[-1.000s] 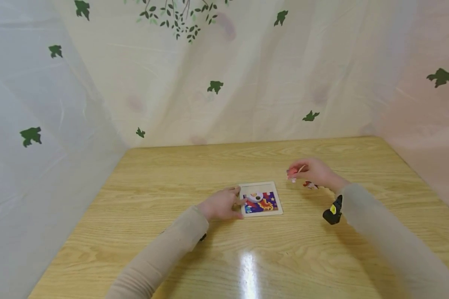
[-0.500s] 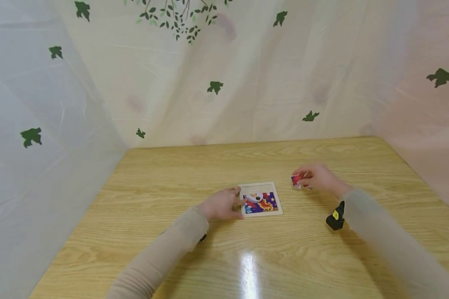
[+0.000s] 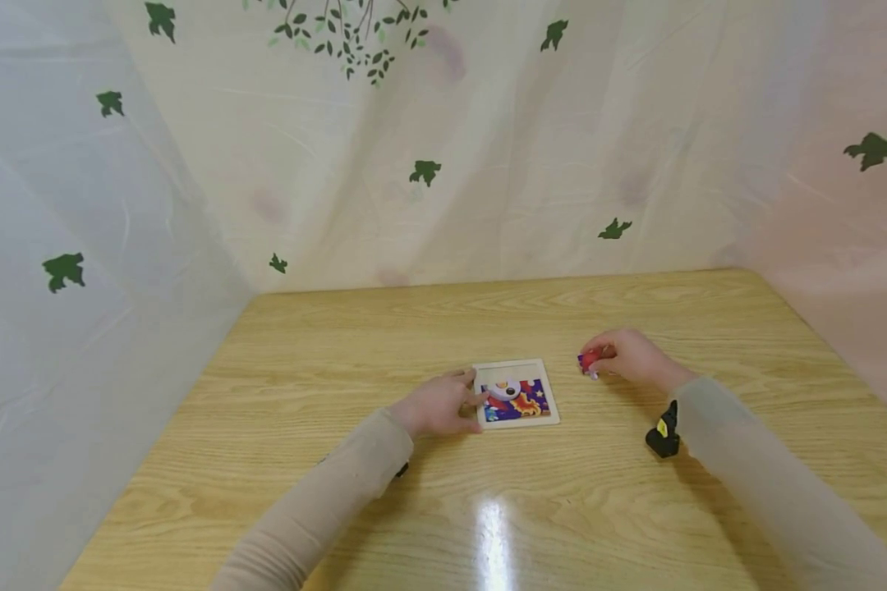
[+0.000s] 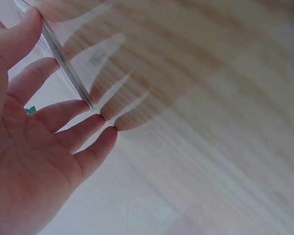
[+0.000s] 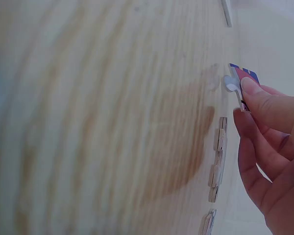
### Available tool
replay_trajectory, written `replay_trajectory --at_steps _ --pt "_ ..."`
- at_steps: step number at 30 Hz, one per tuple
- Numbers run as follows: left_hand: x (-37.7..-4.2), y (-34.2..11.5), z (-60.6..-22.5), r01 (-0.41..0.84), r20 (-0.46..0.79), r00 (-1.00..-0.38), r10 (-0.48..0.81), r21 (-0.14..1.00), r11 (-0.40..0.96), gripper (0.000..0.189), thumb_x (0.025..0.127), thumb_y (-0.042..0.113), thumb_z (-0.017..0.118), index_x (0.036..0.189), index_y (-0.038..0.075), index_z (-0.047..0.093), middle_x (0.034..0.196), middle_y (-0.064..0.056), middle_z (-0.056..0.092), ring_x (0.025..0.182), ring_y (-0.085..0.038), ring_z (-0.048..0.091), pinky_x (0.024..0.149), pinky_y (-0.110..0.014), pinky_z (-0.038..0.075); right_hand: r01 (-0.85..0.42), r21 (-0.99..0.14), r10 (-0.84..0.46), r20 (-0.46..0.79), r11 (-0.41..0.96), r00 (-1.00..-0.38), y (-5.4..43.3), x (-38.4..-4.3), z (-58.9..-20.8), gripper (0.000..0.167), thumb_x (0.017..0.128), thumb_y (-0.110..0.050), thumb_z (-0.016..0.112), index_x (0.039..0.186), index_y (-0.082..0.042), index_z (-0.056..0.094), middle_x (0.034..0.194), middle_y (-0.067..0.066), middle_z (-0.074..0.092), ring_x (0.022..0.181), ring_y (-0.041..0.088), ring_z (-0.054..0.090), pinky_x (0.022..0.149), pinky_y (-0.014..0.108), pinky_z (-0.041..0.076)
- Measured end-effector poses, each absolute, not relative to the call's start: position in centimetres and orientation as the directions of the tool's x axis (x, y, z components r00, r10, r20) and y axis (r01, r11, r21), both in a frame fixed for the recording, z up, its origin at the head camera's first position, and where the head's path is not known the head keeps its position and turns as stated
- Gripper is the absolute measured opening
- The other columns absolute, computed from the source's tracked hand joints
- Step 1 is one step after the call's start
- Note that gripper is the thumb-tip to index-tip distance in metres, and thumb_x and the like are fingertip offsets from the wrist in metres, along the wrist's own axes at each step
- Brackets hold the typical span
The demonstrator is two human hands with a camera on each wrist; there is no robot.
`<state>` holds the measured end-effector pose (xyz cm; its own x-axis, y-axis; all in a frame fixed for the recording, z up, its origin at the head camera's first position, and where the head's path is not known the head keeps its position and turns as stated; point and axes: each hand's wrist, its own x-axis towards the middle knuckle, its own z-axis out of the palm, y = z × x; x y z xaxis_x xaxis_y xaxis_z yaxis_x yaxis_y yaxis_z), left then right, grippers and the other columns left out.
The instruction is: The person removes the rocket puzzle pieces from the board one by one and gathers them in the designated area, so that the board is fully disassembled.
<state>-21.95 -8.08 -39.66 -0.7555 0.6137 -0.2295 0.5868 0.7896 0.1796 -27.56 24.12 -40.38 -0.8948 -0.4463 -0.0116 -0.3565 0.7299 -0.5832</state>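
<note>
A jigsaw puzzle in a pale frame (image 3: 553, 402) lies on the table, its lower part filled with a purple, red and white picture and its upper strip bare. My left hand (image 3: 438, 404) rests at the frame's left edge; in the left wrist view its fingers are extended and spread, fingertips at the frame's side (image 4: 66, 63). To the right of the frame, my right hand (image 3: 628, 357) pinches a red and purple puzzle piece (image 5: 241, 81) between thumb and fingers, just above the table. The piece has a pale rounded tab.
Several more puzzle pieces (image 5: 219, 152) lie on the table beneath my right hand, mostly hidden by it in the head view. The wooden table (image 3: 369, 336) meets a pale curtain (image 3: 488, 205) at the back. A black wrist device (image 3: 663, 433) hangs under the right sleeve.
My right hand has moved slightly right and down toward the table, turning the puzzle piece so its purple edge shows. The left hand and frame have stayed in place.
</note>
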Motion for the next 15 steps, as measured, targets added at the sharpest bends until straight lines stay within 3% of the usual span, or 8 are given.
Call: replay_trajectory --at_steps 5,12,15 --pt "-21.96 -8.04 -39.53 0.579 -0.237 -0.757 0.609 0.187 0.793 0.052 0.088 0.039 0.066 0.134 0.017 0.054 0.151 -0.021 0.027 0.14 -0.034 0.03 0.114 -0.039 0.027 -0.4 -0.559 -0.465 0.028 0.727 -0.885 24.06 -27.62 -40.52 0.021 0.086 -0.002 0.066 0.106 0.005 0.067 0.093 0.014 0.068 0.083 0.021 0.059 0.073 0.036 0.051" --pt "-21.86 -8.06 -39.5 0.581 -0.238 -0.756 0.61 0.185 0.793 0.052 0.088 0.039 0.065 0.133 0.017 0.054 0.151 -0.021 0.028 0.139 -0.035 0.031 0.114 -0.039 0.028 -0.389 -0.541 -0.462 0.001 0.746 -0.887 23.86 -27.75 -40.83 0.021 0.086 -0.001 0.064 0.105 0.008 0.066 0.089 0.011 0.067 0.079 0.018 0.056 0.069 0.031 0.047" --pt "-21.79 -8.05 -39.45 0.576 -0.241 -0.76 0.604 0.182 0.797 0.052 0.088 0.039 0.065 0.133 0.017 0.054 0.151 -0.021 0.028 0.14 -0.034 0.031 0.114 -0.039 0.027 -0.386 -0.518 -0.456 -0.009 0.763 -0.89 23.65 -27.66 -40.74 0.02 0.087 -0.002 0.064 0.104 0.007 0.066 0.09 0.011 0.067 0.08 0.019 0.056 0.072 0.034 0.048"
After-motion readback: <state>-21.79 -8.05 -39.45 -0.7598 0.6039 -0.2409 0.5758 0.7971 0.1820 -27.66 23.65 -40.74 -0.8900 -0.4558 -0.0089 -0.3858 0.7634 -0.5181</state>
